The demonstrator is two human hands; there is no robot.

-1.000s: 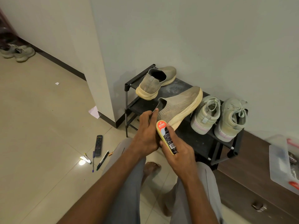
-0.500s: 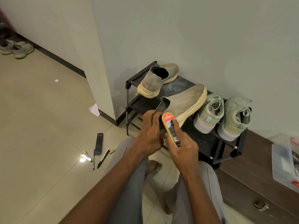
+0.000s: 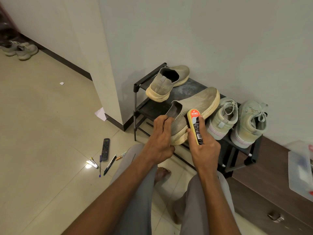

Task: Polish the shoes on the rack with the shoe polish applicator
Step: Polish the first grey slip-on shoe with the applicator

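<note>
Left hand grips heel of beige slip-on shoe over the rack; right hand grasps polish applicator, pressed against shoe's side.

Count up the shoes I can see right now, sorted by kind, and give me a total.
Beige slip-on shoes: 2, one held at the heel by the left hand, with the shoe polish applicator in the right hand against its side, and one on the shoe rack.
Pale green lace-up sneakers on the rack: 2.
Grey sneakers on the floor by the far wall: 2.
Total: 6 shoes.
</note>
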